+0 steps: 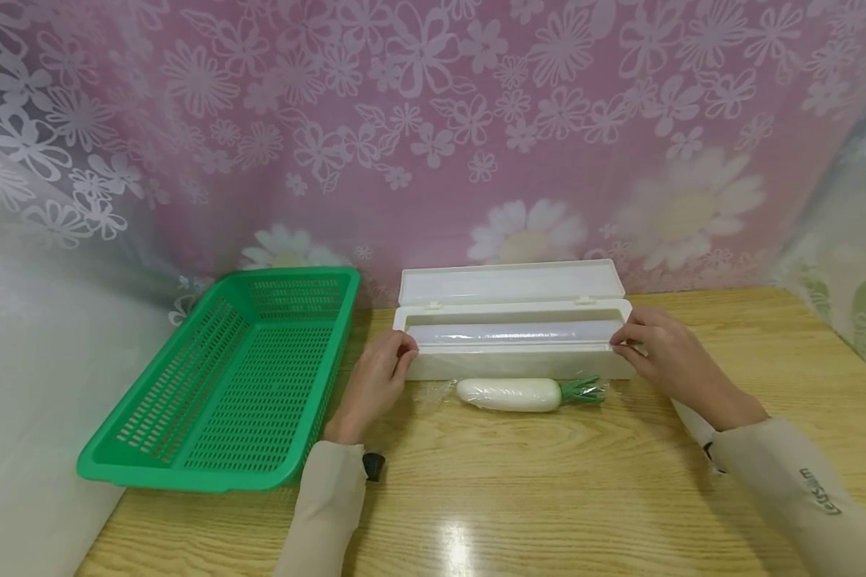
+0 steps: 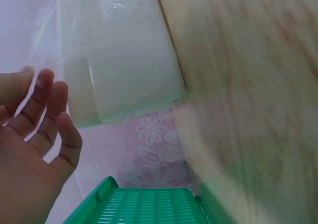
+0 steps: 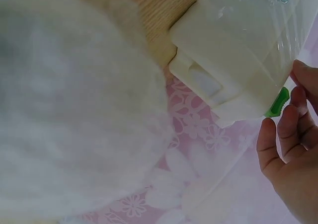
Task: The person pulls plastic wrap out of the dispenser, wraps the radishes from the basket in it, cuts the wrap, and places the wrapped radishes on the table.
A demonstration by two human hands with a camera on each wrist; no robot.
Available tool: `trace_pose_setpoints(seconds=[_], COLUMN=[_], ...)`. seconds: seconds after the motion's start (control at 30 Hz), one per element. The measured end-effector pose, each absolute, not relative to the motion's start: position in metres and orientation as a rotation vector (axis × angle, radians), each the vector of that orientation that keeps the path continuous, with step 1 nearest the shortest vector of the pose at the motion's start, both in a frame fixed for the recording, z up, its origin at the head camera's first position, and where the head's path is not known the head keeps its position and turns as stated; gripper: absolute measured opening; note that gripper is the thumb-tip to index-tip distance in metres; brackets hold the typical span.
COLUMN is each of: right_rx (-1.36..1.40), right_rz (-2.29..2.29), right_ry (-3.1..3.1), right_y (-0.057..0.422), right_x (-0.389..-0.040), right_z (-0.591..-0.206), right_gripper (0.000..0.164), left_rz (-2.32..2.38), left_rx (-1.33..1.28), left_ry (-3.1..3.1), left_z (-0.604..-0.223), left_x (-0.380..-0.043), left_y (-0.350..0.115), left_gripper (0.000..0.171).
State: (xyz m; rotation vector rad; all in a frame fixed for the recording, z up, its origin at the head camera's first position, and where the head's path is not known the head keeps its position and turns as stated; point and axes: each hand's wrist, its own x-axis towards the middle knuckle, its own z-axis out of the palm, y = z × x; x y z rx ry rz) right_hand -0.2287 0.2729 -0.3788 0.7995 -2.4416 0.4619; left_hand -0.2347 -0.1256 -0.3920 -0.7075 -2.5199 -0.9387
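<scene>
A long white cling film box (image 1: pixel 520 367) stands on the table with its lid (image 1: pixel 512 282) tipped back. Inside lies a roll of film (image 1: pixel 512 332). At the box's left front corner my left hand (image 1: pixel 375 377) pinches the edge of the clear film (image 2: pixel 44 47) between thumb and fingertips. My right hand (image 1: pixel 667 353) pinches the film at the right front corner, close to a small green piece (image 3: pixel 278 103) on the box. Just in front of the box lies a white radish (image 1: pixel 508 394) with green stems, under or in clear film; which one I cannot tell.
To the left stands a green plastic basket (image 1: pixel 220 477) with slotted walls. Behind the wooden table (image 1: pixel 534 489) hangs a pink flowered curtain (image 1: pixel 433 200). A blurred white round thing (image 3: pixel 79 105) fills the left of the right wrist view, partly under the right forearm in the head view.
</scene>
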Motion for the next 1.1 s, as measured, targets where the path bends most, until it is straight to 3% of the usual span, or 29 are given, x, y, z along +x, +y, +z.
trace_pose_setpoints(seconds=[0.37, 0.8, 1.1], right_rx=[0.86, 0.881, 0.826], right_rz=[0.403, 0.488, 0.463], right_ry=[-2.367, -2.387, -2.429], right_y=[0.2719, 0.2753, 0.2733], right_x=[-0.2328, -0.2296, -0.2282], right_z=[-0.383, -0.3824, -0.3793], right_gripper=[0.03, 0.031, 0.02], left_rz=[-1.01, -1.07, -1.088], left_rx=[-0.867, -0.872, -0.863], left_ry=[-2.435, -2.464, -2.458], left_z=[-0.4014, -0.4007, -0.4022], left_x=[-0.2344, -0.2295, -0.2293], left_y=[-0.1327, -0.1351, -0.1354], left_gripper=[0.006, 0.008, 0.007])
